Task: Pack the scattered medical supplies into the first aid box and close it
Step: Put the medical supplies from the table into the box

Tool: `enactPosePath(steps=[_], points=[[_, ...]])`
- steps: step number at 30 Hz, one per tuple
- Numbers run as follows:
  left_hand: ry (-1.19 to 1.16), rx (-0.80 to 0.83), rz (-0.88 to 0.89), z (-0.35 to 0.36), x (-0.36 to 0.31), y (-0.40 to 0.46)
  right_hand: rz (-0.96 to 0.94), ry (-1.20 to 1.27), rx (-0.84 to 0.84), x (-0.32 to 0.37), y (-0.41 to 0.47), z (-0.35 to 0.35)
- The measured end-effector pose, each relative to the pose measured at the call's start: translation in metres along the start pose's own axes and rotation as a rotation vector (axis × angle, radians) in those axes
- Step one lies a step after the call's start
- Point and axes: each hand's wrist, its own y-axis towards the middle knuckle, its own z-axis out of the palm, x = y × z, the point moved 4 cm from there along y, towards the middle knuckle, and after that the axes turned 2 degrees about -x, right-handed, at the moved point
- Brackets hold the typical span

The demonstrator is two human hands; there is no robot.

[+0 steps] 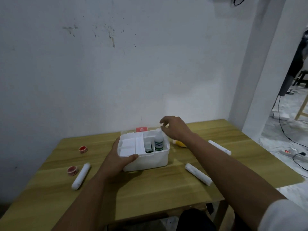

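Observation:
The white first aid box (150, 160) stands open mid-table. My left hand (119, 155) grips its front-left corner, thumb on the rim. A white bottle with a green label (158, 142) stands upright in the box's right compartment, beside a small green packet (148, 147). My right hand (175, 128) hovers just above and right of the bottle's cap with fingers spread, holding nothing. Three white bandage rolls lie on the table: one at left (81, 176), one at front right (198, 173), one at far right (219, 147). Two red tape rolls (82, 149) (72, 170) lie at left.
The box's clear lid with a red label (141, 129) lies open behind it by the wall. A yellow object (179, 143) sits partly hidden under my right forearm. The wooden table (150, 189) ends at right near a doorway with cables on the floor (286, 152).

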Motion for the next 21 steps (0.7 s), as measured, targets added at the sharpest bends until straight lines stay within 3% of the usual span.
enactPosePath(steps=[2,5,7,12,17,21], points=[[-0.001,-0.002,0.000,0.000,0.000,-0.001,0.069,-0.126,0.022,-0.015,0.000,0.000],[-0.003,0.000,-0.001,0.000,0.000,-0.001,0.175,-0.390,0.280,-0.042,-0.007,0.013],[0.001,0.005,0.001,0.000,0.000,-0.001,0.187,-0.505,0.352,-0.057,-0.014,0.022],[-0.004,0.002,0.005,0.000,0.000,0.000,0.123,-0.659,0.265,-0.069,-0.019,0.036],[0.025,-0.006,-0.016,-0.001,0.001,0.000,0.117,-0.783,0.295,-0.070,-0.021,0.049],[0.013,-0.009,0.005,0.000,0.000,-0.001,0.127,-0.688,0.250,-0.069,-0.016,0.044]])
